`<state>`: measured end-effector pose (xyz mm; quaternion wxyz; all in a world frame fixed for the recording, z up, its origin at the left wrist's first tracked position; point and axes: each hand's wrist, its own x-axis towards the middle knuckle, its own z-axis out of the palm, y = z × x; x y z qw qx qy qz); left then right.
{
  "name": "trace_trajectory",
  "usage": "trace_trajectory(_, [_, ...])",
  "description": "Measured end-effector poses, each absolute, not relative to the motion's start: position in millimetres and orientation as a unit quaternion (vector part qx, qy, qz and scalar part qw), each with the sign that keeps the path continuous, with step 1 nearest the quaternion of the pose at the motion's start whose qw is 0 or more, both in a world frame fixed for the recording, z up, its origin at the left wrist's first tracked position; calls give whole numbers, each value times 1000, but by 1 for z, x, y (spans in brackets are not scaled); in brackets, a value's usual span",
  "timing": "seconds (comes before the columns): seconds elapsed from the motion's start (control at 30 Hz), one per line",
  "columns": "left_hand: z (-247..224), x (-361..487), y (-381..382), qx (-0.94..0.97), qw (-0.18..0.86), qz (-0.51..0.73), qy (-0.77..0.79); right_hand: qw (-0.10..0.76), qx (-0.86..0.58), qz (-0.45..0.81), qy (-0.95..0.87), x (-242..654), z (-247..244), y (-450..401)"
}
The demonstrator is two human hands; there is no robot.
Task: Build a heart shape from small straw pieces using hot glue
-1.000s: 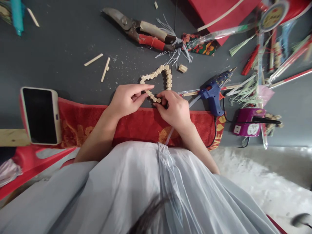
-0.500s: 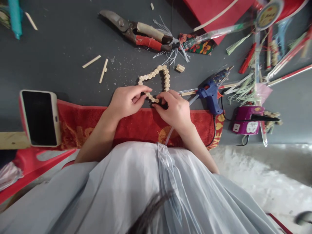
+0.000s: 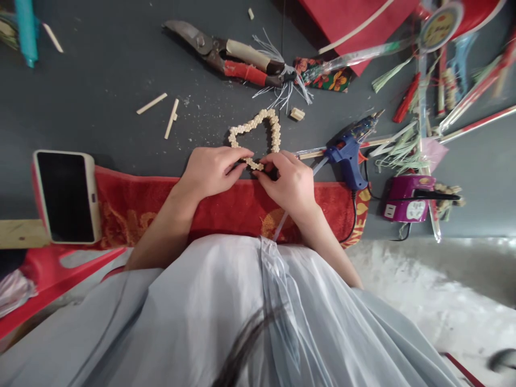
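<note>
Fingers (image 3: 237,153) of left hand (image 3: 212,169) and right hand (image 3: 289,180) pinching beaded loop's (image 3: 276,133) near side, over counter (image 3: 108,129), just far of red towel (image 3: 237,215); light grips, untwisted strand likely best

A single camera, worn on the person's head, looks forward and steeply down onto the desk (image 3: 92,107). It sits near enough that the garment (image 3: 193,306) fills the foreground and dark hair (image 3: 244,349) hangs across it. The desk's near edge crosses the view below mid-height, with the left hand (image 3: 210,169) and right hand (image 3: 291,180) near the centre, beyond that edge. The view is wide, taking in floor (image 3: 403,279) on the near edge's right.
</note>
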<state>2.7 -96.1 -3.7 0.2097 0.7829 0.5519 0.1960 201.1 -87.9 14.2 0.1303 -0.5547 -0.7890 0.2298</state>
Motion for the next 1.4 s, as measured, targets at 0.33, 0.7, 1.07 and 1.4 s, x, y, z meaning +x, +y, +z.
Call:
trace_trajectory(0.33, [-3, 2, -95, 784, 231, 183, 547, 123, -557, 192, -799, 199, 10, -90])
trace_trajectory(0.7, [-4, 0, -93, 792, 225, 181, 537, 124, -544, 198, -806, 199, 6, -89])
trace_trajectory(1.07, [8, -9, -97, 668, 200, 327, 638, 136, -549, 228, -793, 203, 16, -89])
trace_trajectory(1.4, [39, -18, -121, 662, 142, 296, 673, 76, -532, 170, -826, 239, 34, -70])
